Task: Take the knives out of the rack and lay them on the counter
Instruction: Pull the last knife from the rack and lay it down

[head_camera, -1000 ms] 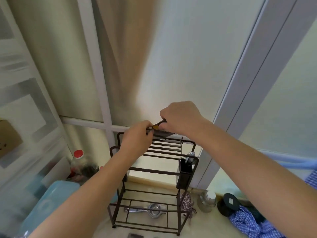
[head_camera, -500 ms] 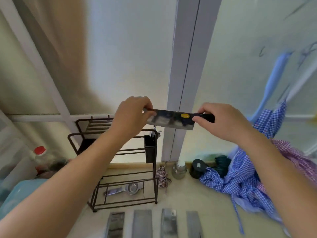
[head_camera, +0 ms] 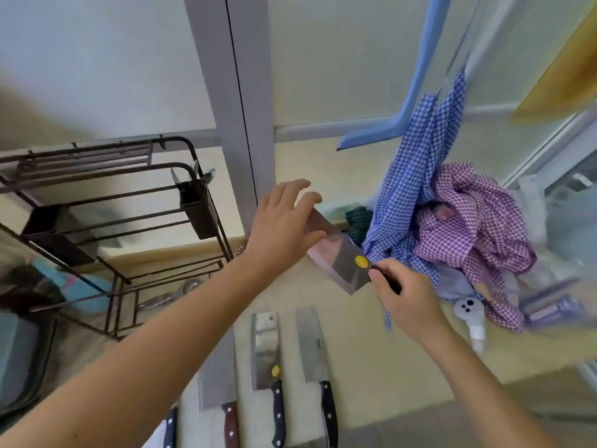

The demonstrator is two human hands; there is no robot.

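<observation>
A cleaver (head_camera: 339, 258) with a yellow sticker is held in the air over the beige counter (head_camera: 371, 357), blade pointing up-left. My right hand (head_camera: 403, 299) grips its black handle. My left hand (head_camera: 284, 231) holds the far end of the blade between thumb and fingers. Several cleavers lie side by side on the counter below, handles toward me: one with a hole (head_camera: 265, 347), one to its right (head_camera: 312, 345), and one with a brown handle (head_camera: 217, 379) partly under my left forearm. The dark wire rack (head_camera: 106, 195) stands at the left.
Blue (head_camera: 416, 176) and purple (head_camera: 475, 218) checked cloths are heaped at the back right, next to a small white bottle (head_camera: 470, 313). A grey window post (head_camera: 239, 101) rises behind the hands. A blue tub (head_camera: 19, 360) sits left of the rack, which holds a black cutlery cup (head_camera: 197, 208).
The cleaver came off the top of the rack, travelled right in both hands, and now tilts lower over the counter. The view swung right and down.
</observation>
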